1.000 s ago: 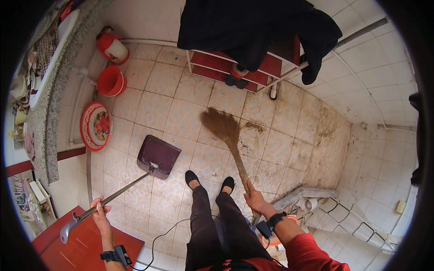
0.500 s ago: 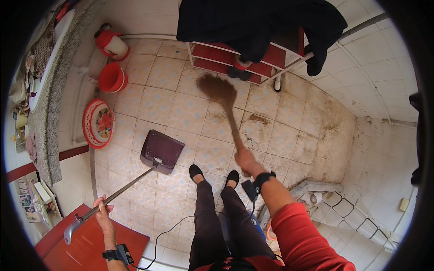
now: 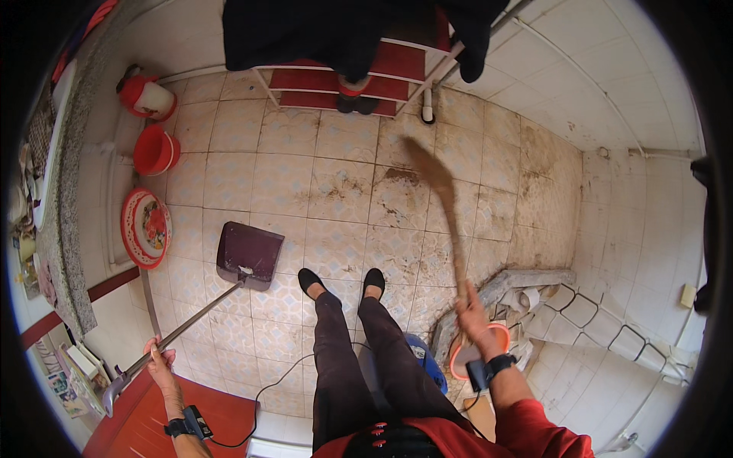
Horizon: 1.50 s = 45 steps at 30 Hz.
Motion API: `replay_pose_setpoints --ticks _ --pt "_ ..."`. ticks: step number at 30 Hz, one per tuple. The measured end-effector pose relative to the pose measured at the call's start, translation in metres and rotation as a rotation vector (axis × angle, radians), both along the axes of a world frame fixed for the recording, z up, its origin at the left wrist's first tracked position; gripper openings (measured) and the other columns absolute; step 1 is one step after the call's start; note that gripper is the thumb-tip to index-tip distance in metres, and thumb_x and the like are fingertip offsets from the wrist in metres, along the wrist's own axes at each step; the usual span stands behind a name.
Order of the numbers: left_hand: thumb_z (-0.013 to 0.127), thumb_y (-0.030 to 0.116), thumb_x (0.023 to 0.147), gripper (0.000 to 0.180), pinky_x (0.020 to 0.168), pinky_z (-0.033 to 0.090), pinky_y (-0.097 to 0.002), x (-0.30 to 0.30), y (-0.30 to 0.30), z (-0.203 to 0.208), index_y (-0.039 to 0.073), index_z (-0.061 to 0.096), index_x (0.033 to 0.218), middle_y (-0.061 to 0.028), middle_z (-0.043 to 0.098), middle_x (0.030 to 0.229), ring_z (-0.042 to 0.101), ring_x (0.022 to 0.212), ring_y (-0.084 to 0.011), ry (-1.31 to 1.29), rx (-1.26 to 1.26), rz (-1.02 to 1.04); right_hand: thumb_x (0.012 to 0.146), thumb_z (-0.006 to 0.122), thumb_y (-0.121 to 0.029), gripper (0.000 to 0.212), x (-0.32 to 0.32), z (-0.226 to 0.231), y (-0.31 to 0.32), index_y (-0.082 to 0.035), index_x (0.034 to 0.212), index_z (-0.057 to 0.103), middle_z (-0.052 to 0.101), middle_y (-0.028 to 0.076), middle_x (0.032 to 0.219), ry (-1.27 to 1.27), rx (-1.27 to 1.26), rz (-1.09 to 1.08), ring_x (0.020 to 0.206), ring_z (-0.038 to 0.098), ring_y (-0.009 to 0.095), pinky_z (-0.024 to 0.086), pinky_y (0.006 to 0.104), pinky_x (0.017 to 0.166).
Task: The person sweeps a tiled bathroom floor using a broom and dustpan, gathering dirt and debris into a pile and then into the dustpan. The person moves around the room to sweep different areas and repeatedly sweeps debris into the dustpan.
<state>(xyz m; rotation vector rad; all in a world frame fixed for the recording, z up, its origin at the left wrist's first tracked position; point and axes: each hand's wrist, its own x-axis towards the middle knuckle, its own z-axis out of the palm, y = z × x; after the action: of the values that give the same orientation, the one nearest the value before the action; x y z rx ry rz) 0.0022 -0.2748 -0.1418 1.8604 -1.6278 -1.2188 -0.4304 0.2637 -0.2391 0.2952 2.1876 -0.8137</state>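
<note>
A dark purple dustpan rests on the tiled floor ahead and left of my feet. Its long metal handle is gripped by my left hand near the grey grip end. On the right, my right hand is wrapped round the handle of a brown broom. The broom head points away from me over the dirt-stained tiles, smeared by motion; whether it touches the floor I cannot tell. A band with a small black device sits on each wrist.
A red-shelved rack draped with dark cloth stands at the far wall. Along the left wall are a red-and-white thermos, a red bucket and a patterned basin. A stone-edged corner, an orange basin and a blue container lie right.
The broom has swung to the right, with my right hand moving right and nearer to me. My left hand keeps hold of the dustpan handle. The whole view has shifted a little.
</note>
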Motion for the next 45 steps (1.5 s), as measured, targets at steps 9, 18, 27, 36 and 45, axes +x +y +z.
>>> replay_pose_setpoints --ticks 9,18,27,36,45 --pt "0.046 0.031 0.095 0.029 0.059 0.045 -0.0169 -0.015 0.004 0.004 0.014 0.052 0.118 0.0004 0.06 0.116 0.056 0.064 -0.0041 0.015 0.028 0.053 0.085 0.051 -0.016 0.058 -0.065 -0.126 0.021 -0.009 0.137 0.028 0.058 0.013 0.066 -0.016 0.043 -0.293 0.044 0.055 0.022 0.046 0.0349 0.039" --pt "0.051 0.038 0.092 0.032 0.054 0.045 -0.0188 0.005 -0.007 -0.007 0.017 0.053 0.117 0.003 0.061 0.114 0.057 0.061 -0.0084 0.016 0.075 0.069 0.087 0.054 -0.017 0.07 0.087 -0.03 -0.051 -0.014 0.145 0.015 0.061 0.017 0.071 -0.326 -0.132 0.122 0.05 0.059 0.024 0.049 0.0348 0.045" --pt "0.052 0.036 0.092 0.03 0.056 0.045 -0.0183 0.001 -0.011 -0.001 0.017 0.054 0.116 0.0046 0.06 0.115 0.056 0.06 -0.0069 -0.011 0.115 0.003 0.09 0.054 -0.018 0.064 0.103 0.015 0.075 -0.024 0.144 0.02 0.054 0.006 0.066 -0.311 -0.214 -0.659 0.043 0.051 0.015 0.045 0.0293 0.036" --pt "0.05 0.037 0.093 0.032 0.06 0.044 -0.0192 0.002 -0.002 0.011 0.017 0.053 0.117 0.0038 0.057 0.12 0.054 0.065 -0.0062 -0.066 0.129 -0.101 0.09 0.048 -0.023 0.017 0.103 -0.089 0.075 -0.011 0.102 0.044 0.049 0.007 0.062 -0.243 -0.123 -0.883 0.045 0.051 0.018 0.045 0.0311 0.037" --pt "0.049 0.031 0.094 0.028 0.053 0.04 -0.0166 0.027 -0.011 -0.005 0.01 0.054 0.113 -0.0011 0.059 0.118 0.051 0.058 -0.0049 -0.096 0.017 -0.253 0.089 0.054 -0.017 0.068 0.201 -0.005 -0.137 -0.024 0.145 0.015 0.05 0.006 0.067 -0.494 -0.343 -0.522 0.045 0.049 0.015 0.043 0.032 0.04"
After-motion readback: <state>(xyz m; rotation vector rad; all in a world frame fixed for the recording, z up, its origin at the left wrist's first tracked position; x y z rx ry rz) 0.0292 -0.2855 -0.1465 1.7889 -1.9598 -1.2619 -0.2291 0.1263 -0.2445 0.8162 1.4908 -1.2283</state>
